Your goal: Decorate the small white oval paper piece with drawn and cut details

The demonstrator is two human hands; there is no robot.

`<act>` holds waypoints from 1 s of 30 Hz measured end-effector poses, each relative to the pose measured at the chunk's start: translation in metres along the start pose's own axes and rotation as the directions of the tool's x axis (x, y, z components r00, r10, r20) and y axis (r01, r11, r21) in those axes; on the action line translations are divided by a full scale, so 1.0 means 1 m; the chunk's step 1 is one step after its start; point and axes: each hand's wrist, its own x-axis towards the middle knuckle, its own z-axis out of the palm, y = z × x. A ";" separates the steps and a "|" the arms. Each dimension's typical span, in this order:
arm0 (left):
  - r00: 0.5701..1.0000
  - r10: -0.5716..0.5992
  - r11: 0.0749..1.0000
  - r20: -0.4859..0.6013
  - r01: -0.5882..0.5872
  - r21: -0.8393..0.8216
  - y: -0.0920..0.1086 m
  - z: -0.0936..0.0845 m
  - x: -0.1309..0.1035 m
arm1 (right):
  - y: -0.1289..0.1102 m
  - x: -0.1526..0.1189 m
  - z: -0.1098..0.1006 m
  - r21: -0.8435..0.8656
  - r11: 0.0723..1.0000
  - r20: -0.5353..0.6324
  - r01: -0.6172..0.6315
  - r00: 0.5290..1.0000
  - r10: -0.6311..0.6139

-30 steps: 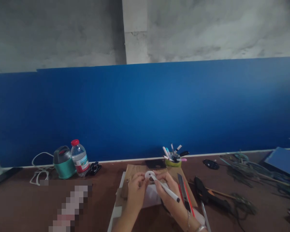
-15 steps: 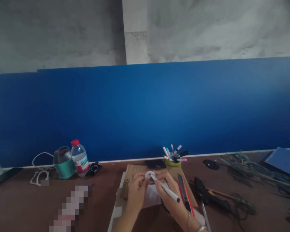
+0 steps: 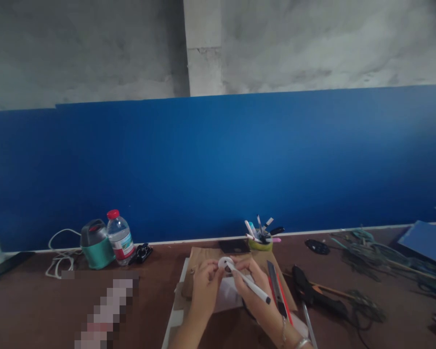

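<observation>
Between the fingertips of my left hand (image 3: 206, 283) is a small round white disc (image 3: 223, 262), pinched at its edge. My right hand (image 3: 252, 286) is closed around a white marker pen (image 3: 252, 287), whose dark tip meets the face of the disc. The pen's black end points down to the right. Beneath both hands lie brown cardboard (image 3: 203, 254) and a white sheet of paper (image 3: 227, 295). Right beside my right hand is a utility knife (image 3: 276, 286) with a red strip along it.
A green cup of pens (image 3: 260, 245) stands behind the cardboard. To the right lie a black glue gun (image 3: 316, 295) and tangled greenish strands (image 3: 370, 252). At left are a water bottle (image 3: 121, 241), a teal container (image 3: 98, 252) and a white cable (image 3: 60, 259). A blue partition (image 3: 203, 169) closes off the back.
</observation>
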 end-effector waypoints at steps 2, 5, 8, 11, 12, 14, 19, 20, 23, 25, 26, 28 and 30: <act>1.000 0.003 1.000 -0.006 -0.003 -0.003 0.000 0.000 0.000 | 0.001 0.000 0.000 -0.002 1.000 -0.003 -0.001 1.000 0.001; 1.000 0.003 1.000 -0.001 -0.003 -0.004 0.000 0.000 0.001 | 0.004 0.000 0.000 -0.003 1.000 0.005 -0.012 1.000 0.012; 1.000 0.005 1.000 0.000 -0.005 -0.009 0.002 0.000 0.000 | 0.005 0.000 0.000 -0.004 1.000 0.007 -0.004 1.000 0.004; 1.000 0.015 1.000 0.004 -0.015 -0.016 0.003 0.000 0.000 | 0.004 0.000 -0.001 0.000 1.000 0.014 -0.003 1.000 0.003; 1.000 0.019 1.000 0.003 -0.019 -0.017 0.002 0.000 0.000 | 0.004 0.000 -0.001 0.002 1.000 0.019 -0.004 1.000 0.004; 1.000 0.023 1.000 -0.008 -0.023 -0.012 0.002 0.000 0.000 | 0.003 -0.001 -0.001 0.010 1.000 0.026 0.000 1.000 -0.001; 1.000 0.017 1.000 -0.021 -0.017 0.000 0.001 0.000 0.000 | 0.003 0.000 -0.002 0.000 1.000 0.009 0.024 1.000 -0.024; 1.000 0.015 1.000 -0.018 -0.015 0.000 0.002 0.000 0.000 | 0.004 0.000 -0.002 -0.010 1.000 0.004 0.025 1.000 -0.025; 1.000 0.005 1.000 -0.018 -0.005 0.010 0.003 0.000 0.000 | 0.005 0.000 -0.002 -0.021 1.000 0.003 0.018 1.000 -0.018; 1.000 0.006 1.000 -0.022 -0.006 0.014 0.003 0.000 0.000 | 0.005 0.000 -0.002 -0.003 1.000 0.013 0.008 1.000 -0.008; 1.000 0.009 1.000 -0.022 -0.008 0.015 0.004 0.000 0.000 | 0.004 0.000 -0.002 0.009 1.000 0.015 0.007 1.000 -0.007; 1.000 0.009 1.000 -0.022 -0.009 0.010 0.004 0.000 0.000 | 0.003 0.000 -0.002 0.027 1.000 0.006 0.014 1.000 -0.014; 1.000 0.003 1.000 -0.020 -0.003 0.005 0.005 -0.001 -0.001 | 0.002 0.000 -0.002 0.018 1.000 -0.006 0.022 1.000 -0.022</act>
